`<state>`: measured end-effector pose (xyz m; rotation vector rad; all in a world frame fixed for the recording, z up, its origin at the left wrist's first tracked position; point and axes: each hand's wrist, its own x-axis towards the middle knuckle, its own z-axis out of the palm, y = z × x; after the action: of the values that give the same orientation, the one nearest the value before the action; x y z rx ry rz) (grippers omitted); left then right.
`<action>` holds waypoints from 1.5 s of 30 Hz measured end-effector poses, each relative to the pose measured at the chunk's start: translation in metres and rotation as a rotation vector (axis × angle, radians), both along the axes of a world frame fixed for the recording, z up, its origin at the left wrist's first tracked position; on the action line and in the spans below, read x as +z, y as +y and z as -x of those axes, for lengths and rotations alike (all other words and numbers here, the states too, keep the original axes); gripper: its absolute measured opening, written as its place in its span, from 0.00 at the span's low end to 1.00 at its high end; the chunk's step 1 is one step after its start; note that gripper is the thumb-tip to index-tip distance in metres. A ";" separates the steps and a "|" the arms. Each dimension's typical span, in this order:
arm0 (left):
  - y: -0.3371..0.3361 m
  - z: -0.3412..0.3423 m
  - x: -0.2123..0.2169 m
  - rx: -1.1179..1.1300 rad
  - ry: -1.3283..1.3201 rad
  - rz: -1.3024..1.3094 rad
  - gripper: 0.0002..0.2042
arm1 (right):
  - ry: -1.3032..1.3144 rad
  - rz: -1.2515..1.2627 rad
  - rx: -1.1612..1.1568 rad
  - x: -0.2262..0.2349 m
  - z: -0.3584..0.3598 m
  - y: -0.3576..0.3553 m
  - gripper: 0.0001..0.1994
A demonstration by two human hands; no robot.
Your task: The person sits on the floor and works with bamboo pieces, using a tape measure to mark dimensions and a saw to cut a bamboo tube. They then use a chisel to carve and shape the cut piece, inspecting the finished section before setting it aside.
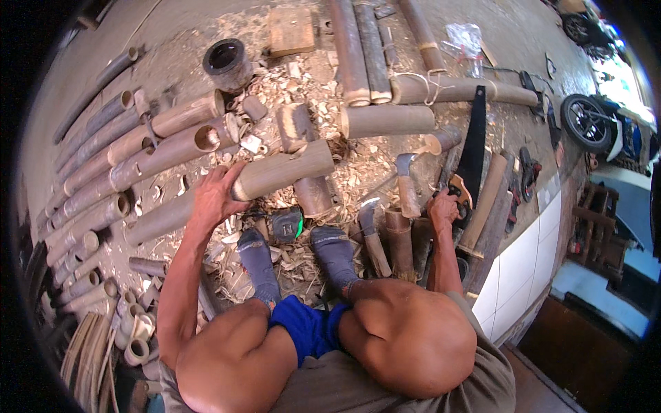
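Observation:
My left hand (219, 195) grips a thick bamboo tube (289, 171) that slants up to the right in front of my feet. Its right part rests across a shorter bamboo piece (314, 196) on the ground. At the right, my right hand (444, 208) is wrapped around the wooden handle of a handsaw (472, 141). The dark blade points away from me, apart from the tube. Between the hands lie two curved-blade tools with wooden handles, a farther one (407, 189) and a nearer one (374, 241). A dark tape measure (286, 225) sits between my socked feet.
Many bamboo tubes (165, 151) lie side by side at the left. Wood chips (289, 82) cover the ground ahead, near a dark round container (227, 62) and a wooden block (290, 32). More bamboo (387, 121) lies beyond. White tiles (516, 265) and a motorcycle wheel (585, 122) are at the right.

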<state>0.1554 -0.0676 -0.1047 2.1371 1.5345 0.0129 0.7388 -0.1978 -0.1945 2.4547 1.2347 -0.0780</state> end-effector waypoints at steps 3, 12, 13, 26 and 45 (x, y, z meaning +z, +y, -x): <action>0.004 0.002 -0.003 0.002 -0.003 0.017 0.50 | 0.009 0.050 -0.025 -0.004 -0.003 0.006 0.18; 0.024 0.000 0.008 -0.074 -0.064 0.124 0.48 | 0.668 -0.565 -0.515 0.033 -0.019 -0.029 0.19; 0.021 -0.004 0.003 -0.065 -0.066 0.101 0.48 | 0.807 -0.682 -0.584 0.030 -0.028 -0.033 0.18; 0.034 0.015 0.001 -0.020 -0.122 0.239 0.48 | 0.922 -0.704 0.223 0.105 0.171 0.008 0.10; 0.040 0.016 0.002 0.037 -0.034 0.309 0.51 | 0.767 -0.455 0.704 0.100 0.249 0.104 0.10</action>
<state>0.1398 -0.0273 -0.1024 1.8567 1.4523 -0.1638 0.4897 -0.0934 -0.0943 2.2115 2.6259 -0.6437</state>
